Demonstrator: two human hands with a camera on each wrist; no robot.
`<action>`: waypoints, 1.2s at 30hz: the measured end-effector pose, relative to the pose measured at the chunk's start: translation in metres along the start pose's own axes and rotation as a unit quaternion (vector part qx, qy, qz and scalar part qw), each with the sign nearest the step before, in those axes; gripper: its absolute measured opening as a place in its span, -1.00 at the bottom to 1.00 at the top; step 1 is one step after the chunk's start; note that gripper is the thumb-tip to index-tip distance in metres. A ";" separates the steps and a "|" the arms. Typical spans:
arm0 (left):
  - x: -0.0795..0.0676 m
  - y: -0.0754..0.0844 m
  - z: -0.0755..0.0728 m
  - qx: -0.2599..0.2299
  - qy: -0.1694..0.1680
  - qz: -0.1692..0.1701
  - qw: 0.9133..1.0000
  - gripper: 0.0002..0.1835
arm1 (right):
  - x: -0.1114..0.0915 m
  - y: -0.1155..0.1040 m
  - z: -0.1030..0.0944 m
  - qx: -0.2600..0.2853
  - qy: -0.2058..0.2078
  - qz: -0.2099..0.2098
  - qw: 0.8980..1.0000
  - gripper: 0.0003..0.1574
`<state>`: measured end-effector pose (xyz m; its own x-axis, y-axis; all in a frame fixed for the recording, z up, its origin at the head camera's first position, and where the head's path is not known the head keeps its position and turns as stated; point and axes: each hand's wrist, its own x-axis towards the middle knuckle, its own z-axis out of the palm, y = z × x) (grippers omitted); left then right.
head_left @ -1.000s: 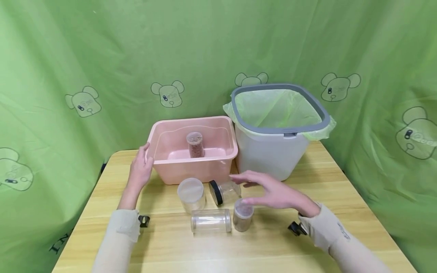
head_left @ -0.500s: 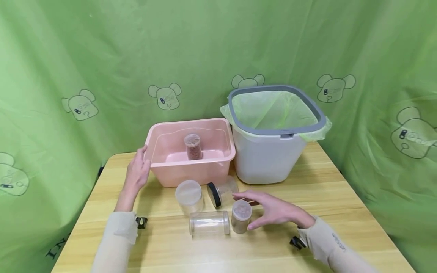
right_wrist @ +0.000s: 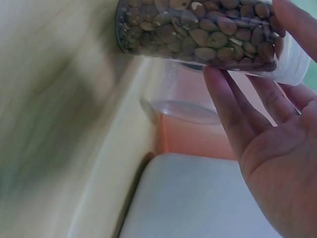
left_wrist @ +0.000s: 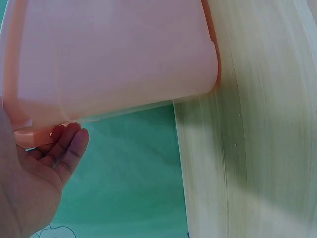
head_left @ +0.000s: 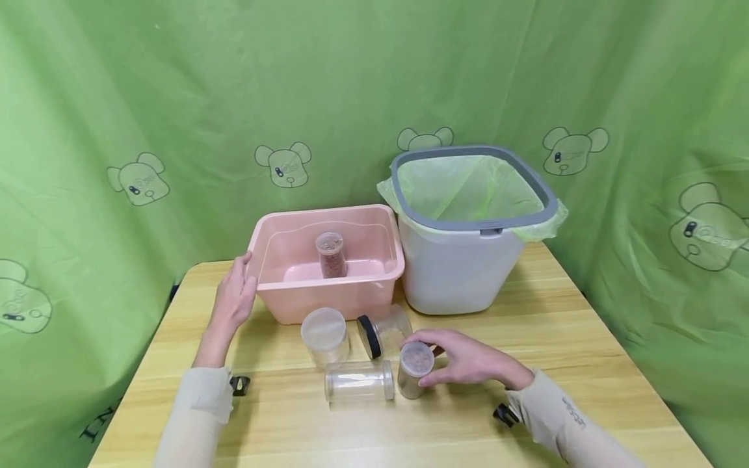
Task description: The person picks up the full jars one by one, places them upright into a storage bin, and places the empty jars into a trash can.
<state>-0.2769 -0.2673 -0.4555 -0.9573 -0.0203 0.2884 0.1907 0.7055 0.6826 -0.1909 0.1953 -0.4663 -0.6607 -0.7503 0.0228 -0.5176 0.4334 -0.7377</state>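
My right hand (head_left: 465, 357) pinches a clear jar (head_left: 414, 374) near its top, thumb on one side and fingers on the other. The jar stands upright on the table under a whitish lid. In the right wrist view, brown seeds or nuts (right_wrist: 198, 32) fill it. My left hand (head_left: 234, 299) grips the left rim of a pink plastic basin (head_left: 328, 296), fingers curled at the rim in the left wrist view. Inside the basin stands another clear jar (head_left: 331, 255) with reddish-brown contents.
Left of the held jar lies a clear jar (head_left: 358, 382) on its side. Behind it are an upright lidded jar (head_left: 324, 335) and a tipped jar with a black lid (head_left: 370, 337). A grey-rimmed white bin (head_left: 462, 279) with a green liner adjoins the basin.
My right hand has come down from above the jars and closed its thumb and fingers on the jar of seeds. The left hand stays at the basin's rim.
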 end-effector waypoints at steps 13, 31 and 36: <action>-0.003 0.003 0.001 0.010 0.017 0.005 1.000 -0.37 | 0.012 -0.038 -0.039 -0.028 0.103 -0.023 0.994 -0.21; -0.002 0.003 0.003 0.007 0.023 -0.001 1.000 -0.36 | 0.069 -0.096 -0.071 -0.034 0.258 -0.048 0.964 -0.18; -0.002 0.002 0.003 0.005 0.024 -0.001 1.000 -0.37 | 0.095 -0.101 -0.072 -0.004 0.296 -0.063 0.953 -0.24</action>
<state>-0.2754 -0.2635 -0.4568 -0.9462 -0.0551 0.3188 0.1866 0.7120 0.6769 -0.2406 0.1160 -0.3412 -0.7825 -0.3841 0.4901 -0.6161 0.3638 -0.6986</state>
